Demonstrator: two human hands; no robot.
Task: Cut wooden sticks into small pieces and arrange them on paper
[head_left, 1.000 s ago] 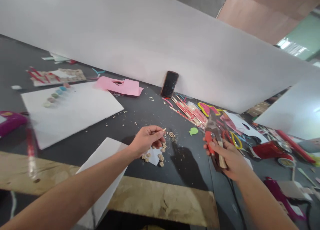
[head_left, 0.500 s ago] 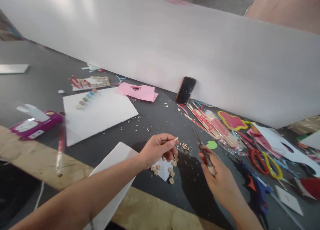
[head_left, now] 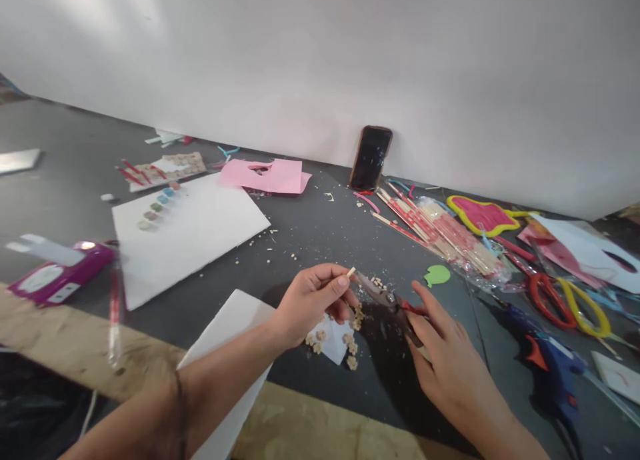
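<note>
Between thumb and fingers, my left hand [head_left: 320,297] pinches a short thin wooden stick [head_left: 351,272] whose pale tip pokes out. My right hand [head_left: 440,353] is wrapped round the handles of a cutting tool [head_left: 387,299], and its jaws reach the stick's tip. Small tan pieces in flower-like clusters [head_left: 351,343] lie around a white paper piece [head_left: 331,340] below my left hand. Behind the tool's jaws is a little pile of cut bits [head_left: 379,282].
Pink paper [head_left: 285,177], white board [head_left: 185,240] and a phone [head_left: 371,159] stand or lie farther back. At right are packaged sticks [head_left: 445,230], red-handled scissors [head_left: 547,300] and a blue glue gun [head_left: 555,367]. A purple device [head_left: 65,273] is at left.
My right hand has turned the tool and brought its jaws left to the stick's tip. My left hand keeps its hold. The view has shifted slightly.
</note>
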